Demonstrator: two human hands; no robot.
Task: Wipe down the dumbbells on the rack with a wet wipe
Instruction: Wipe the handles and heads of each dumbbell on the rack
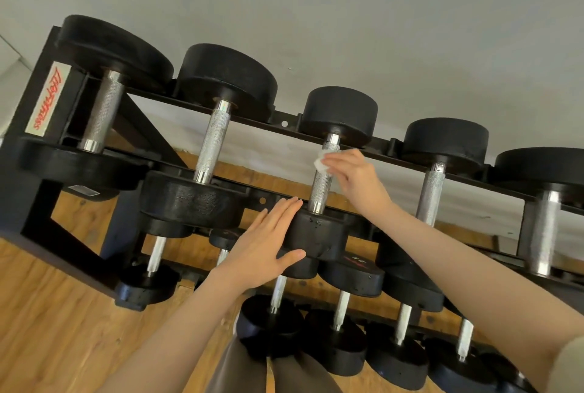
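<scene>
A black rack (34, 190) holds several black dumbbells with knurled steel handles on its top row. On the middle dumbbell's handle (320, 190) lies a white wet wipe (320, 162), which my right hand (354, 176) grips around the upper part of the bar. With straight fingers, my left hand (268, 239) presses flat against the left side of that dumbbell's near head (316, 236). The far head (339, 111) sits on the back rail.
Bigger dumbbells (208, 140) stand to the left and more (433, 184) to the right on the top row. Smaller dumbbells (275, 307) fill the lower rows. Wooden floor (47, 313) lies below left, a grey wall (347, 13) behind.
</scene>
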